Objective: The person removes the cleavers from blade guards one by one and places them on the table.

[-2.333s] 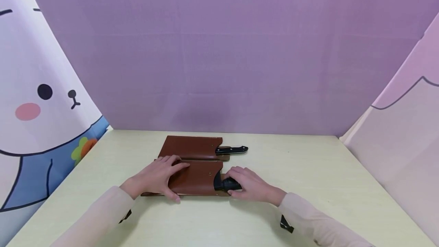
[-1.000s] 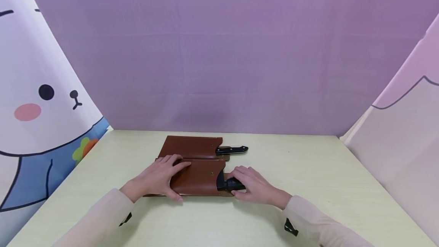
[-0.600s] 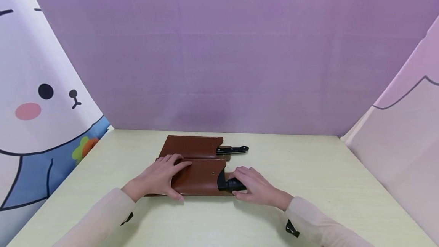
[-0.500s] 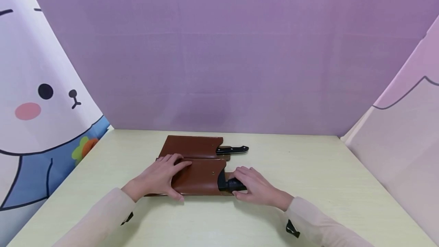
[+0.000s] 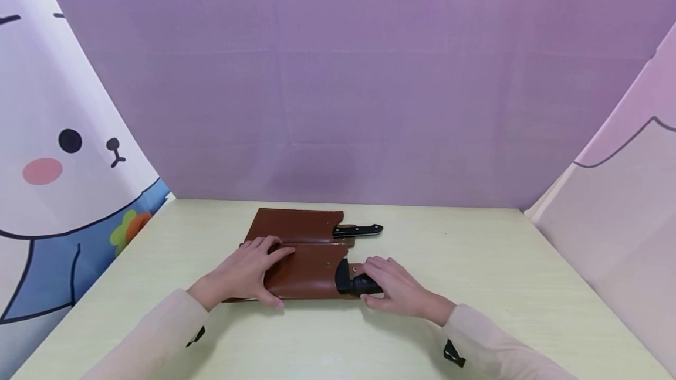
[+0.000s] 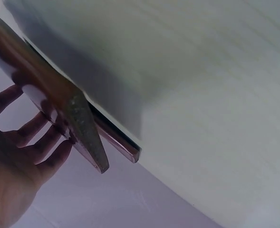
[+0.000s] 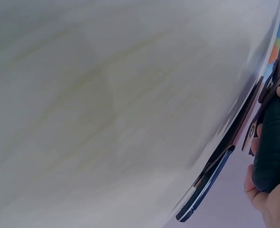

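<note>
A brown leather knife sheath lies at the near middle of the table. My left hand grips across its left part, thumb at the near edge and fingers toward the far edge. My right hand holds the thick black handle of a knife. That knife's blade is mostly hidden in the sheath, with a dark part showing at the mouth. Behind lies a second brown sheath, holding another knife with a black riveted handle. The right wrist view shows fingers around the ridged handle.
The pale table extends on both sides and in front of the sheaths. A purple cloth backdrop stands behind it. Cartoon-printed cloth hangs at the left, and a pink and white one at the right.
The near sheath, the knife in it and my right hand have shifted slightly to the right. My left hand has moved a little with the sheath. The back sheath stays put.
</note>
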A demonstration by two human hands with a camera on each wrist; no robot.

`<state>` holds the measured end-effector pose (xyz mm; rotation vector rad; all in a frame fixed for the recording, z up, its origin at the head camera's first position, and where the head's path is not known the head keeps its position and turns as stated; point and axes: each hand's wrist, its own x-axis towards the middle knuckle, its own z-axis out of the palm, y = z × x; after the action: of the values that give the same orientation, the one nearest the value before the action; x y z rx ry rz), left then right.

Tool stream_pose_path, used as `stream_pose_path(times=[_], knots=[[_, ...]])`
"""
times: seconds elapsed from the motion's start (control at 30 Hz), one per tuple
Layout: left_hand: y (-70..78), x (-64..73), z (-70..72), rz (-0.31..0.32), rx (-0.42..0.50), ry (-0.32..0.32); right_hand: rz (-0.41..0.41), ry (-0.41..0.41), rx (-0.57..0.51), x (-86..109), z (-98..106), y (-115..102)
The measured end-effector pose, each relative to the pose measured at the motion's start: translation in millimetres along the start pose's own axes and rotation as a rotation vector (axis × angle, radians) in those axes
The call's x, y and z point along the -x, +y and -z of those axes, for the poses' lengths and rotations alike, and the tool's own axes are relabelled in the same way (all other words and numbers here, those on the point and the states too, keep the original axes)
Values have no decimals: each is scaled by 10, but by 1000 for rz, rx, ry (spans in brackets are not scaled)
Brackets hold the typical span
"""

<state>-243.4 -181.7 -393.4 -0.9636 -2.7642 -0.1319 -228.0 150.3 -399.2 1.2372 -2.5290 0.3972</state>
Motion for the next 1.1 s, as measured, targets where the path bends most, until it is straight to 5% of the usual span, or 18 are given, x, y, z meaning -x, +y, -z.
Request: stream_pose_path(times=[1.1], knots=[[-41,66,-5,-15,-13,30,-19,4,-16,105,25,59]])
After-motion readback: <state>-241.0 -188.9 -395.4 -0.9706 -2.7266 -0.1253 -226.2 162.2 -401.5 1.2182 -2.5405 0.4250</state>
